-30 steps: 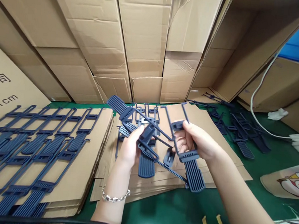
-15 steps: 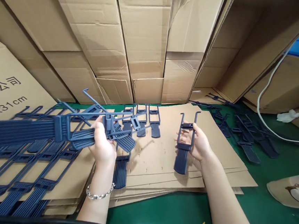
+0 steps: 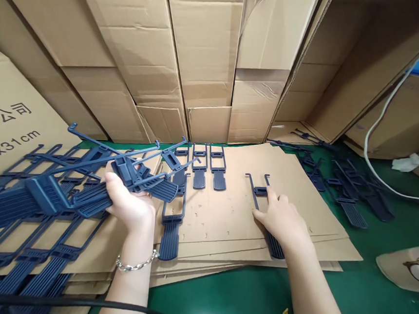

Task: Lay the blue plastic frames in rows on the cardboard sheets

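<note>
My left hand (image 3: pixel 129 207) is closed round a tangled bunch of dark blue plastic frames (image 3: pixel 127 173), each with hooked arms and a ribbed flat end. The bunch is held up over the left side. At the right, my right hand (image 3: pixel 285 221) grips another blue plastic frame (image 3: pixel 261 191) down against a cardboard sheet (image 3: pixel 222 219). Its hooked arms point away from me, and my palm hides its middle. Further left on this sheet, two frames (image 3: pixel 219 180) lie side by side at the back, and one ribbed frame (image 3: pixel 170 241) lies nearer me.
Several rows of the same frames (image 3: pixel 35 254) cover a cardboard stack on the left. A loose pile of frames (image 3: pixel 349 189) lies on the green table (image 3: pixel 241 296) at right. Cardboard boxes (image 3: pixel 204 54) wall off the back. A white cable (image 3: pixel 369 156) hangs at right.
My right hand has lowered its frame onto the cardboard and turned palm down over it. My left hand with the bunch has shifted left and tilted.
</note>
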Motion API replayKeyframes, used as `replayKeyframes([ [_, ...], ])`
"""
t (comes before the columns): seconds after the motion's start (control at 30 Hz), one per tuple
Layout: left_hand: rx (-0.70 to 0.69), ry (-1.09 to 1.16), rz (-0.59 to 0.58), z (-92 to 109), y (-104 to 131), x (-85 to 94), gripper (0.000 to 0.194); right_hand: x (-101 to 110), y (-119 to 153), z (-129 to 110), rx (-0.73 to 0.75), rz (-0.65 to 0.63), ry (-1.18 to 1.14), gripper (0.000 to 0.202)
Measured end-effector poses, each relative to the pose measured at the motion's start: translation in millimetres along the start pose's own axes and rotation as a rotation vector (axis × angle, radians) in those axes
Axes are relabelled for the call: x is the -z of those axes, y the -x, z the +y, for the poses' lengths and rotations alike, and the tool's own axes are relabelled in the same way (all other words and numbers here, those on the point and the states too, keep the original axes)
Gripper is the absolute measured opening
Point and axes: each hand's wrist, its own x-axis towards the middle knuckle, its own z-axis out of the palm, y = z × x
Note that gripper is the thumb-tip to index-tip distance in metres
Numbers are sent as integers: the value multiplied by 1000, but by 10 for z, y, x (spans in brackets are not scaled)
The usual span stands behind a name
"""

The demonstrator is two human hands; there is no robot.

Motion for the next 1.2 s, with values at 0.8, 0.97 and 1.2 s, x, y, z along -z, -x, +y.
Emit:
replayKeyframes([
  [0.8, -286, -73, -82, -83, -53, 121, 27, -303, 624, -1139, 344, 7, -224, 62],
  [0.97, -260, -57, -126, -34, -28, 98, 29, -320, 588, -1193, 368, 27, -223, 48],
  [1.2, -206, -30, -90, -80, -29, 102, 31, -345, 568, -1249, 360, 25, -192, 52],
])
